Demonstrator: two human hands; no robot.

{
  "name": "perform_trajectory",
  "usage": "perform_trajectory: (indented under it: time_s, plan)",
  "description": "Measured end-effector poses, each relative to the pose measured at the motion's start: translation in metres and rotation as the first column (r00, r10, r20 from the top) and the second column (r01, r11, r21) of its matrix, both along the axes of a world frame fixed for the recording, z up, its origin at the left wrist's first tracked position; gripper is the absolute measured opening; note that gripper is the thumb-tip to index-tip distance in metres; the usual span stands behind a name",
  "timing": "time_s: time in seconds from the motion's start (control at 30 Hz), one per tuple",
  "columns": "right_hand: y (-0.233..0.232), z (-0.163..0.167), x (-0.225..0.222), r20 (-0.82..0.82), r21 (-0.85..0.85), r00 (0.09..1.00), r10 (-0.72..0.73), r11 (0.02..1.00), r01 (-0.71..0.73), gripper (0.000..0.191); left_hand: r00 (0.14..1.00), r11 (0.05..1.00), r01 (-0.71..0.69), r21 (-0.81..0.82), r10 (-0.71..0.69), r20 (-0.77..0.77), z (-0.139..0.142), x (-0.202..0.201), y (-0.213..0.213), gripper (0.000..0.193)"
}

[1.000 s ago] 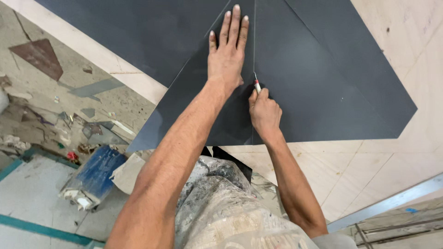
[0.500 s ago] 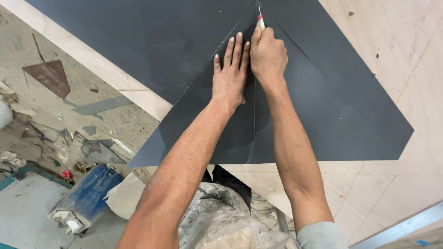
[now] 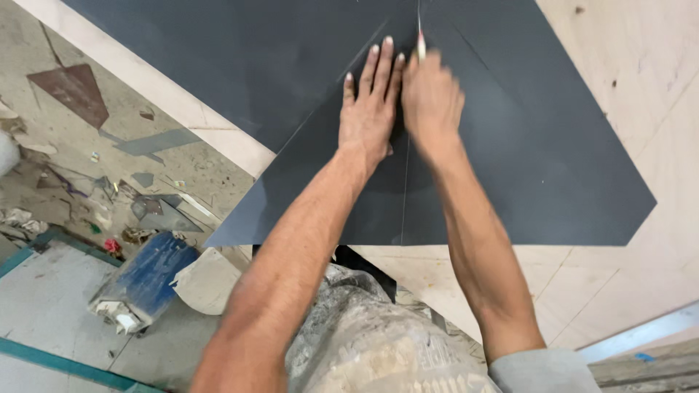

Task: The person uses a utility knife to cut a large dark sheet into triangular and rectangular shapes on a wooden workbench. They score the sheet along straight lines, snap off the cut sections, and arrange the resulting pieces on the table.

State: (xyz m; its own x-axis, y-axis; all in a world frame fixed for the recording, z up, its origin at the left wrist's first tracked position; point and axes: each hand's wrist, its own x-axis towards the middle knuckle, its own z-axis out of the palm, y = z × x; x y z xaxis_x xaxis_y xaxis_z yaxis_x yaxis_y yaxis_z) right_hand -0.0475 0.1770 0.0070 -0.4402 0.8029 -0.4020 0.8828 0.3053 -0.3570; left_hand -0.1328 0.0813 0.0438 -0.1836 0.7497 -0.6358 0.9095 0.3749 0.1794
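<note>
Since half a second ago the right hand point(image 3: 431, 98) has barely shifted along the cut line, and against a second ago it has travelled well up the line, away from the near edge of the large dark grey flat sheet point(image 3: 553, 167), while the left hand point(image 3: 371, 109) has kept its place, pressed flat. In the head view, the dark grey sheet lies on the pale plywood table point(image 3: 633, 65), one corner of it reaching past the table's edge toward the person. A thin straight scored line point(image 3: 403, 211) runs down the sheet from the far side to its near edge, nearly straight away from the person; that is the long axis along which the tool lies. The left hand is open, palm down and fingers spread on the sheet just left of the line, gripping nothing. The right hand is clenched around a small cutting tool with a pale, red-marked tip point(image 3: 420, 45), whose tip shows just beyond the knuckles and rests on the line; the two hands touch side by side. The right hand is the one on the line, and the uncut stretch lies beyond it, farther from the person. Left of the sheet, below the table, the dusty floor point(image 3: 44, 306) holds offcuts and a blue rectangular can point(image 3: 149, 273).
</note>
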Motion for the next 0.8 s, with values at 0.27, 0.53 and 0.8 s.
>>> perform_trajectory:
  time_s: [0.27, 0.53, 0.8]
  plan:
    - [-0.146, 0.034, 0.092, 0.256, -0.165, 0.966, -0.027, 0.984, 0.071, 0.039, 0.999, 0.997, -0.017, 0.073, 0.021, -0.049, 0.001, -0.003, 0.003, 0.145]
    - [-0.164, 0.007, 0.129, -0.007, -0.065, 0.988, -0.151, 0.986, 0.15, 0.041, 0.999, 0.988, -0.004, 0.153, 0.01, -0.041, 0.002, -0.001, 0.0, 0.156]
    - [-0.163, 0.021, 0.12, -0.058, -0.056, 0.97, -0.236, 0.971, 0.232, 0.049, 0.998, 0.987, 0.029, 0.156, -0.019, -0.064, -0.011, 0.003, -0.005, 0.155]
